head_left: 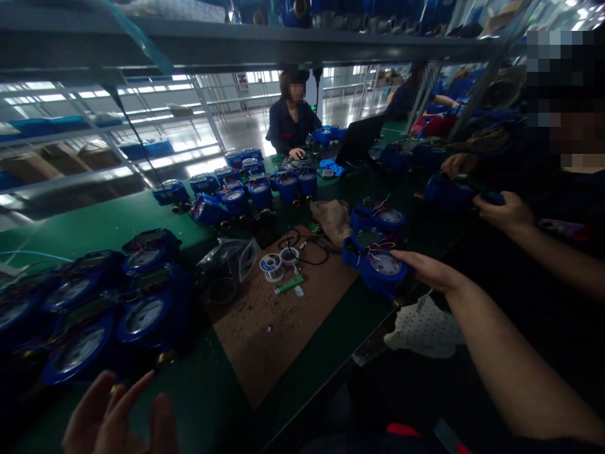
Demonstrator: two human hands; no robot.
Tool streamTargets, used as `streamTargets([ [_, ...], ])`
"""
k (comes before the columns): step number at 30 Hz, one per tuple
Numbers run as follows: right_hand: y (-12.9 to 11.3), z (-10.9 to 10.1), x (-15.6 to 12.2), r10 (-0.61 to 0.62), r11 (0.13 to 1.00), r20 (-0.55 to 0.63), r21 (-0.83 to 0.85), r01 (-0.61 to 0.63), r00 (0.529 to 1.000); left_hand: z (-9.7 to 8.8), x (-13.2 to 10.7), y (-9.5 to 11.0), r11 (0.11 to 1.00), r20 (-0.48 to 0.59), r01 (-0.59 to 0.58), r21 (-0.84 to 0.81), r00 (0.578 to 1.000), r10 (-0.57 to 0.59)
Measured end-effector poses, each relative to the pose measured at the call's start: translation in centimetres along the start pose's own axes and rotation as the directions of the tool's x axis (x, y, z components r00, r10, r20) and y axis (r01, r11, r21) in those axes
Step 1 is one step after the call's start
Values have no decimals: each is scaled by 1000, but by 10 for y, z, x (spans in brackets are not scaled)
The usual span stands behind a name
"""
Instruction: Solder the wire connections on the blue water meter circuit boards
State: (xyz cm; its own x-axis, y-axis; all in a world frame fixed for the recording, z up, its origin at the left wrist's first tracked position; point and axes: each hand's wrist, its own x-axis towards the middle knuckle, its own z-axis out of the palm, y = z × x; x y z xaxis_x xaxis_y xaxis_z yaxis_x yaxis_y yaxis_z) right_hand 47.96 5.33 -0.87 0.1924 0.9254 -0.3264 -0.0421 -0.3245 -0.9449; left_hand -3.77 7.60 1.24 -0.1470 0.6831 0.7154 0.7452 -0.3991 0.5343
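My right hand reaches across from the lower right and grips the side of a blue water meter with loose coloured wires on top, at the right edge of a brown wooden board. My left hand hovers at the bottom left with fingers spread and nothing in it, just in front of a cluster of several blue water meters. A second blue meter sits just behind the one I hold.
On the board lie a solder spool, a green tube and black cable. More meters fill the green bench. A person at the right holds a tool; another sits at the far end. A spotted cloth hangs at the bench edge.
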Motion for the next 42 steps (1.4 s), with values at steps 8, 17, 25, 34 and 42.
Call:
streamTargets([
  [8,8,20,10,81,976,-71,207,-65,994,15,-18,23,996,126,-87,-27,988,89],
  [17,22,64,-33,147,920,-159,383,-77,976,0,-32,16,997,203,-50,-53,977,59],
  [25,29,127,-54,174,956,-42,246,-158,984,-14,-38,-3,998,226,50,-32,973,-42],
  [34,-9,287,-41,158,954,635,98,-282,756,-35,-33,-19,994,156,106,-1,982,-105],
  [42,-13,362,-7,137,989,765,-68,-133,629,-65,-32,-45,981,57,180,68,981,-184],
])
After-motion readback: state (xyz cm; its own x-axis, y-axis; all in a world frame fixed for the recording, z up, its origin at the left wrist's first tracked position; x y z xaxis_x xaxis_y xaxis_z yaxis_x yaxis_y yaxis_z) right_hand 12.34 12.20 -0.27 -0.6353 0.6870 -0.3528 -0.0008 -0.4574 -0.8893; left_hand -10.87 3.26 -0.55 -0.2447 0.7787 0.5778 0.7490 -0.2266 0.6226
